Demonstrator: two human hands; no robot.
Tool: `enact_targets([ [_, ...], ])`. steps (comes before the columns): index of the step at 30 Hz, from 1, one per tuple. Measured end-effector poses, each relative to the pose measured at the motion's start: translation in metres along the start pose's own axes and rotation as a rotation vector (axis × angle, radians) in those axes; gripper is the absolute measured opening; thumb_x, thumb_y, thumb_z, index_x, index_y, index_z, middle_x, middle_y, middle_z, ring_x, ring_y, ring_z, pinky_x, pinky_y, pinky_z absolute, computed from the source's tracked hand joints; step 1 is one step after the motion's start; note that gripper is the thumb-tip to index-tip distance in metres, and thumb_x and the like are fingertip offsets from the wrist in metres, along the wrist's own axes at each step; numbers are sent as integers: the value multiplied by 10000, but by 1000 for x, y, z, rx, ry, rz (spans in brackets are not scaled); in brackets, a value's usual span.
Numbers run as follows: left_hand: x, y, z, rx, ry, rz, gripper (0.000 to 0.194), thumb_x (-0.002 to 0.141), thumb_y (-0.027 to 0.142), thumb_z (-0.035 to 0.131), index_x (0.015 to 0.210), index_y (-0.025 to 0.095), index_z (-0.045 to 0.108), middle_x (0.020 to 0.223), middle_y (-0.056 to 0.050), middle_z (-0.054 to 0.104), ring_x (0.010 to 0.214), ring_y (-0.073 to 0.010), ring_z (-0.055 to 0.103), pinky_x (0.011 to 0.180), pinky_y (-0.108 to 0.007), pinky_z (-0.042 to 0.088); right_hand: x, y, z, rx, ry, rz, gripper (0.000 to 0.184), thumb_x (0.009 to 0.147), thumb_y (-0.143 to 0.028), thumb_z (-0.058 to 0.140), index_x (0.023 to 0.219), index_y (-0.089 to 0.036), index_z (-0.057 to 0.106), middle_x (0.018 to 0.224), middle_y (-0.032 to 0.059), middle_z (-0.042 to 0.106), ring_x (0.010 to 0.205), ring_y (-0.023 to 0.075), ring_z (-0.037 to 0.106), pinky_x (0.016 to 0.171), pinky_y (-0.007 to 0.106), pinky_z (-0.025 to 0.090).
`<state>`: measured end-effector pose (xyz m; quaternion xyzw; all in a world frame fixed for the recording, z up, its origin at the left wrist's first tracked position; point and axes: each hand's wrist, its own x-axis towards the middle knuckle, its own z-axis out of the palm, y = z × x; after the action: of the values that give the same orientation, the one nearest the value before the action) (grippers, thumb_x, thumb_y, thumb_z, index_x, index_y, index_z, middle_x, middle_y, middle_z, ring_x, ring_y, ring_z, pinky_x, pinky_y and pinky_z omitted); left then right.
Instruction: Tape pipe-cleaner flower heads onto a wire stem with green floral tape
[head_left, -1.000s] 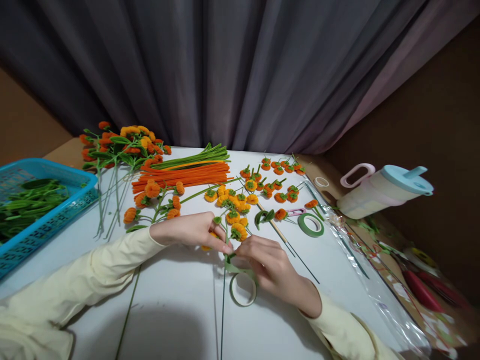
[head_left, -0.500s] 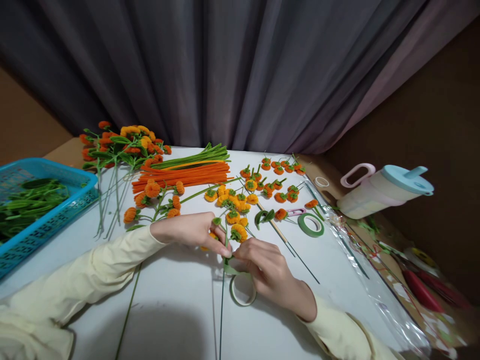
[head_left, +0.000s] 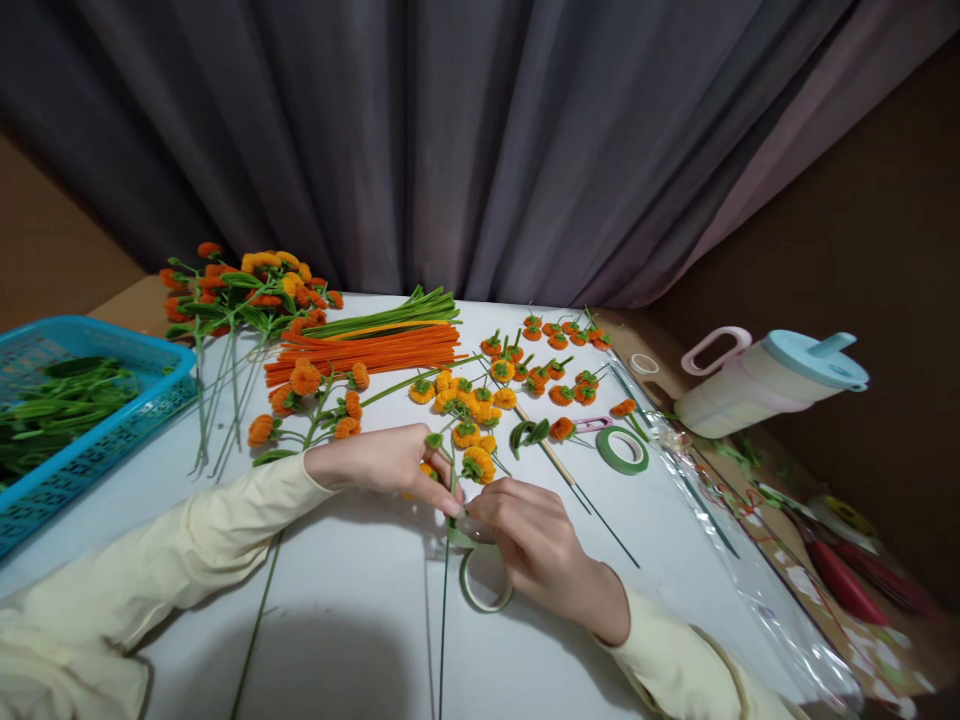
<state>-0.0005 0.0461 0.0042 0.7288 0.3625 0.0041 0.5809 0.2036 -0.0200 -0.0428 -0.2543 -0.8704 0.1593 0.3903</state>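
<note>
My left hand (head_left: pixel 412 468) is closed in a pinch around a thin green wire stem (head_left: pixel 443 630), which runs down toward the table's front edge. A small green bud (head_left: pixel 433 440) and part of a yellow-orange flower show by its fingers. Close beside it, my right hand (head_left: pixel 529 535) pinches the green floral tape (head_left: pixel 471 538) where it meets the stem. The tape roll (head_left: pixel 487 582) stands just below, partly behind the right hand. Yellow-orange pipe-cleaner flowers (head_left: pixel 478 465) lie right behind both hands. Exactly how the tape wraps is hidden by the fingertips.
A blue basket (head_left: pixel 161 385) of green leaves stands at left. Orange pipe cleaners (head_left: pixel 367 350) and finished flower stems (head_left: pixel 262 285) lie at the back. Another tape roll (head_left: pixel 622 451), a tumbler (head_left: pixel 772 385), a plastic bag (head_left: pixel 757 590) and red-handled pliers (head_left: pixel 844 580) are on the right.
Both hands stay nearly in place at the stem, with only slight finger movement. The tape between the right hand and the roll has shifted a little.
</note>
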Motion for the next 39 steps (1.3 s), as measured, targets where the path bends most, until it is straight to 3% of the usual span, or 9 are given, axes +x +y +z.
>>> enact_targets([
  [17, 1, 1, -1, -17, -14, 17, 234, 671, 367, 717, 749, 146, 709, 618, 24, 612, 547, -89, 444, 510, -183, 322, -1, -1, 3, 49, 4, 39, 220, 822, -11, 409, 892, -150, 565, 657, 54, 605, 598, 166, 542, 537, 276, 436],
  [19, 1, 1, -1, -15, -13, 20, 223, 678, 358, 715, 746, 146, 709, 612, 24, 607, 551, -89, 441, 512, -181, 321, 0, -3, 0, 103, -12, 116, 190, 854, -47, 424, 912, -160, 565, 720, 63, 637, 632, 163, 577, 565, 271, 462],
  [23, 0, 3, -1, -2, 3, 11, 236, 691, 377, 709, 736, 145, 713, 589, 29, 584, 540, -83, 409, 506, -182, 308, 7, -7, -9, 390, -132, 427, 168, 870, -128, 501, 1029, -181, 511, 881, 73, 699, 754, 158, 660, 659, 257, 518],
  [27, -1, 4, -1, 0, 4, -1, 249, 686, 394, 711, 715, 146, 709, 568, 35, 559, 527, -81, 390, 491, -184, 292, 11, -8, -12, 614, -203, 588, 169, 855, -224, 565, 1003, -167, 506, 830, 69, 704, 732, 157, 657, 672, 269, 528],
  [32, -1, 4, 0, 4, 6, -4, 279, 695, 413, 698, 719, 135, 706, 574, 29, 546, 543, -89, 396, 500, -190, 292, 7, -8, -3, 393, -82, 452, 61, 883, -196, 516, 878, -169, 571, 780, 51, 671, 661, 132, 614, 609, 221, 486],
  [35, -1, 5, -1, 15, -4, -5, 304, 729, 425, 665, 755, 127, 712, 614, 18, 552, 573, -96, 407, 515, -190, 301, 5, -6, -6, 238, -76, 345, 113, 901, -177, 481, 850, -177, 581, 743, 41, 660, 605, 121, 584, 563, 207, 457],
  [39, -2, 8, -2, 54, 12, -44, 323, 784, 417, 604, 753, 118, 723, 541, 41, 440, 526, -83, 334, 477, -192, 265, 5, 2, -16, 91, -103, 276, 128, 872, -115, 478, 839, -175, 586, 722, 42, 656, 598, 127, 574, 562, 214, 441],
])
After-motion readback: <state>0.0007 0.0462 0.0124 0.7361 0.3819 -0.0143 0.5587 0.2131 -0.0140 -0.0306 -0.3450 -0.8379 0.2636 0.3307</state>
